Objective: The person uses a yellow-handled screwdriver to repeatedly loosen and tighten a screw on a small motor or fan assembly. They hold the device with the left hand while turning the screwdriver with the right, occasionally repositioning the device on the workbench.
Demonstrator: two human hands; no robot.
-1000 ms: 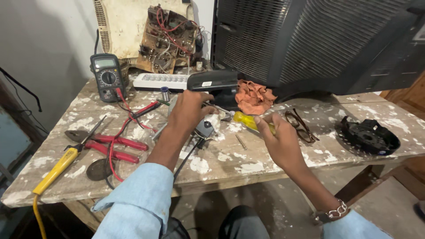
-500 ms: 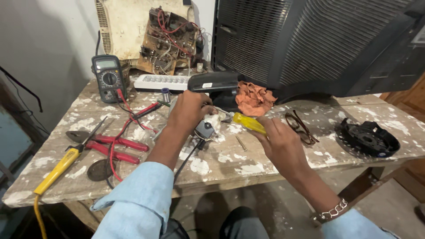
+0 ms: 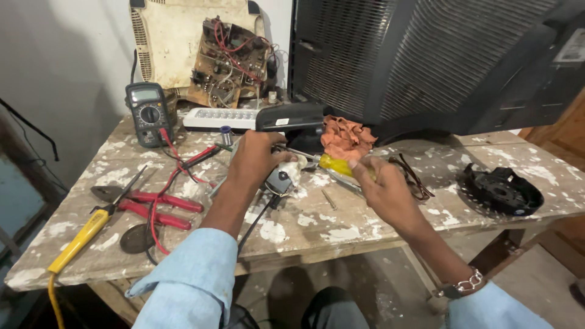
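My left hand (image 3: 255,159) rests on the workbench, closed over a small grey plug-like part (image 3: 280,181) whose black cable (image 3: 259,214) runs off the front edge. My right hand (image 3: 382,189) holds a yellow-handled screwdriver (image 3: 335,163); its metal shaft points left toward the part under my left hand. A loose screw (image 3: 329,199) lies on the table between my two hands.
A paint-spattered wooden table (image 3: 341,234) carries a multimeter (image 3: 146,113) with red and black leads, red-handled pliers (image 3: 155,207), a yellow-handled soldering iron (image 3: 82,237), a white power strip (image 3: 219,117), an orange rag (image 3: 344,137), spectacles (image 3: 414,176) and a black round part (image 3: 499,190). A large black television back (image 3: 439,61) and an exposed circuit board (image 3: 228,61) stand behind.
My right hand with the screwdriver has shifted slightly toward the left hand. The left hand stays on the small part.
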